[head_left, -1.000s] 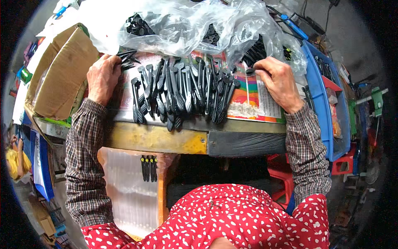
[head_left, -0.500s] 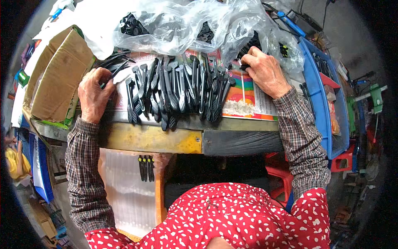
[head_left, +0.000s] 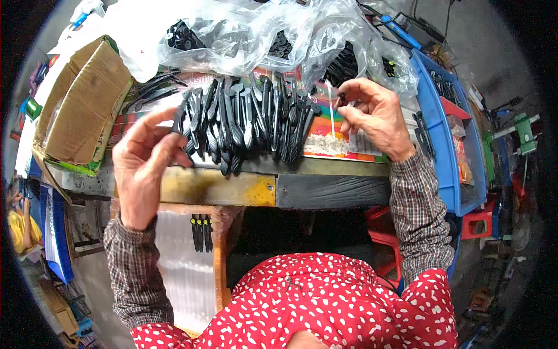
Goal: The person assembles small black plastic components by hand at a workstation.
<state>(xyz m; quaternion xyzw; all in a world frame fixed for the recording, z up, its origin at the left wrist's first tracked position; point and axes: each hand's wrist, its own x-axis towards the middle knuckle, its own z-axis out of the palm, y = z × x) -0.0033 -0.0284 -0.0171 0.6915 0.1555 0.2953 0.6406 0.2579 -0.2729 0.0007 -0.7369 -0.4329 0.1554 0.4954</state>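
My left hand is at the left end of a row of slim black plastic handles, its thumb and fingers closed on one dark handle-like piece. Part of that piece is hidden by the fingers. To the right of the row, my right hand pinches a small black part between thumb and fingertips, above a colourful printed sheet. Beside it, a thin white strip runs down over the sheet. Longer black strips lie loose beyond my left hand.
Clear plastic bags holding black parts stretch along the back. An opened cardboard box stands left, a blue crate right. The bench has a yellow and black front edge; a red stool is beneath at right.
My left hand has come away from the loose strips toward me with a dark handle-like piece. My right hand has drawn back from the bag of parts, pinching a small black part.
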